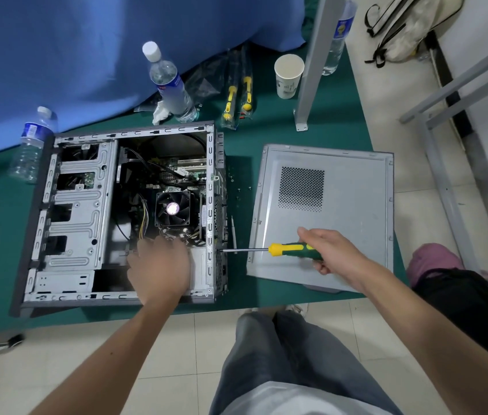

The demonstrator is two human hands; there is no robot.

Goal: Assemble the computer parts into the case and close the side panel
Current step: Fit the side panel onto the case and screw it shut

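Observation:
The open computer case lies on its side on the green table, with the motherboard and CPU fan showing inside. My left hand rests flat, fingers spread, on the power supply in the case's near right corner. My right hand grips a green and yellow screwdriver, held level with its tip at the case's rear wall beside the power supply. The grey side panel lies flat to the right of the case, under my right hand.
Several small screws lie between case and panel. Two water bottles, a paper cup and bagged yellow-handled tools stand behind the case. A grey metal post rises at the back right. Blue cloth covers the far left.

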